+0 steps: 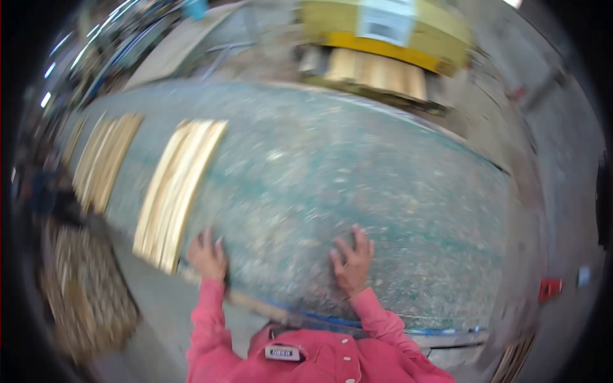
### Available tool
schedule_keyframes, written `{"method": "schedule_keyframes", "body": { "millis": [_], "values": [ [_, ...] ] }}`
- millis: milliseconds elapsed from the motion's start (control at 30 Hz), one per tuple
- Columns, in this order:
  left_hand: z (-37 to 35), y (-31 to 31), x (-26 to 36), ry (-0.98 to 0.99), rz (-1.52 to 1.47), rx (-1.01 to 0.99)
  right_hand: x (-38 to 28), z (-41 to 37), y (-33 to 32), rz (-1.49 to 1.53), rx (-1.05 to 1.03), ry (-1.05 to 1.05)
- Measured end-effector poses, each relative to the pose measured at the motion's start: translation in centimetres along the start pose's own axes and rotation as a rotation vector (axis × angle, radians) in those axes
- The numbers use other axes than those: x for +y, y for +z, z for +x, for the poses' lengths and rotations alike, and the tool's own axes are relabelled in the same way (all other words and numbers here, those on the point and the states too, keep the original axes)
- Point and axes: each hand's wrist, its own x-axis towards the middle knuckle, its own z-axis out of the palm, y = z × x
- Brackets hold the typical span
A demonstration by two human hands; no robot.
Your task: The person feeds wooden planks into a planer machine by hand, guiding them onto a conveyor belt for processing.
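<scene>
My left hand (207,256) is over the near edge of the worn green table (306,172), fingers apart and nothing in them. Just to its left lies a row of pale wooden strips (179,191), side by side, their near ends reaching the table's edge. Further right, my right hand (352,263) hovers at or rests on the tabletop, its fingers spread and bare. Another group of wooden strips (108,159) lies farther left on the same table.
A yellow machine (396,32) stands beyond the table, with wooden boards (377,73) under its edge. On the floor at left is a large stack of wood strips (89,293). A red object (550,289) is at far right. More strips (514,357) stand at the lower right.
</scene>
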Motion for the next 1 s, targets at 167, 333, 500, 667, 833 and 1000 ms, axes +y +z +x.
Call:
{"method": "schedule_keyframes", "body": {
  "millis": [167,333,500,667,833,1000],
  "values": [
    [-1.9,-2.2,-3.8,-0.075,0.095,-0.085,-0.3,-0.5,3.8,-0.298,-0.130,-0.031],
    [1.1,-2.4,-10.8,-0.140,0.042,-0.028,-0.8,-0.3,4.1,-0.376,-0.135,0.005],
    [10.9,-0.1,-21.3,-0.411,0.006,-0.033,-0.8,-0.2,4.1,-0.345,-0.122,0.044],
    [17.2,2.6,-23.6,-0.577,-0.084,-0.240,-1.2,0.0,4.1,-0.336,-0.110,0.068],
    [15.2,3.2,-20.6,-0.516,0.015,-0.188,-1.5,0.0,4.1,-0.339,-0.095,0.070],
    [13.7,3.1,-17.1,-0.460,0.118,-0.193,-1.6,-0.1,3.5,-0.356,-0.086,0.060]
  ]
}}
